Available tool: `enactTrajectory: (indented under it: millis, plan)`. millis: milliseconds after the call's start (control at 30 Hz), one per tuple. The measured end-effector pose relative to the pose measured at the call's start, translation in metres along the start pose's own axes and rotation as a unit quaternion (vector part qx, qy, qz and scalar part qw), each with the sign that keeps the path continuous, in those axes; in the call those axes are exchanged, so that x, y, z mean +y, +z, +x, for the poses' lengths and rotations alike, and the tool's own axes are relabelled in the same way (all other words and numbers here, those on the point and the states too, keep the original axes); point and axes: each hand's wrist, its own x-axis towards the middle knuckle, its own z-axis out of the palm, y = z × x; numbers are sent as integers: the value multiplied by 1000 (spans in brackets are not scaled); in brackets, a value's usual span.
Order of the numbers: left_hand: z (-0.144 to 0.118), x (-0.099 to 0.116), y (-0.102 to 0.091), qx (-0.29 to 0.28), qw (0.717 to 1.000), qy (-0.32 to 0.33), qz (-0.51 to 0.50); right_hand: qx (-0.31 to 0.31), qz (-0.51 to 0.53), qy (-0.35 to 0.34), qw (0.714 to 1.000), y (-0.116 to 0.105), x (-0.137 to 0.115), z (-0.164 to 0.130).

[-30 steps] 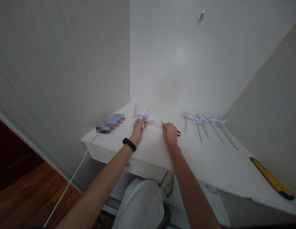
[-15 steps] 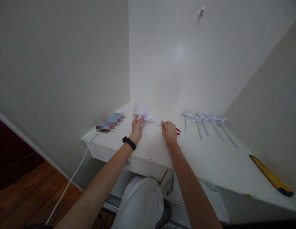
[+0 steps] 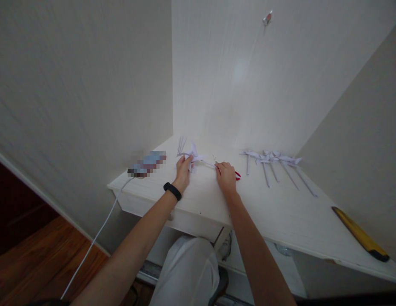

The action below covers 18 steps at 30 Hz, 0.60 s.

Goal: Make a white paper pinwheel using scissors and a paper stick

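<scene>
The left hand [image 3: 184,166] pinched the paper pinwheel [image 3: 193,154]; its stick ran rightward into the right hand's [image 3: 226,177] closed grip.

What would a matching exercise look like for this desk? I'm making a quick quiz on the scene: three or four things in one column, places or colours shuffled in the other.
Things:
1. paper pinwheel
2. row of finished pinwheels
3. yellow ruler
4. white cable

Descriptions:
A. lies near the desk's right end
B. hangs off the desk's left edge toward the floor
C. held at its head by the left hand, with the right hand at its stick
D. laid side by side right of both hands

Pairs: 1-C, 2-D, 3-A, 4-B
</scene>
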Motion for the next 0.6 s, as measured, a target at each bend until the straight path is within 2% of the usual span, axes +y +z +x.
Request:
enactTrajectory:
  millis: [200,600]
  plan:
    - [4,-6,-5,-3,1000,29,9,-7,-4,-3,1000,-2,-1,0]
    - [8,-9,-9,0,1000,30,5,-5,-2,-5,1000,-3,-1,-1]
